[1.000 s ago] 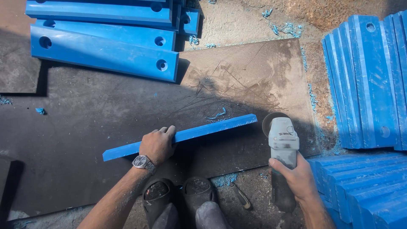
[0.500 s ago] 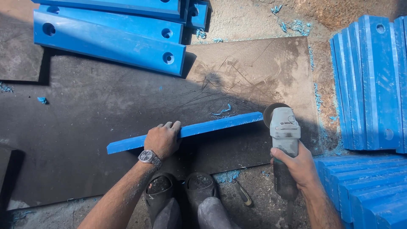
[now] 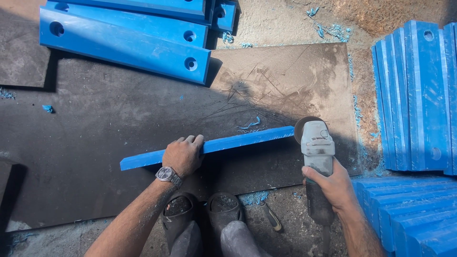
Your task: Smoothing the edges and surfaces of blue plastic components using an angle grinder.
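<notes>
Blue plastic strip (image 3: 209, 147) lies on edge across a dark floor sheet (image 3: 95, 123), pinned by the left hand (image 3: 182, 155). The right hand (image 3: 333, 185) grips an angle grinder (image 3: 316, 162), its disc at the strip's right end.

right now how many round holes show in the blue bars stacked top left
3: one at the far left, one on the middle bar, one on the front bar. Others may be hidden.

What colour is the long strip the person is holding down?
Bright blue. The long strip shows best in the head view, under the left hand.
</notes>
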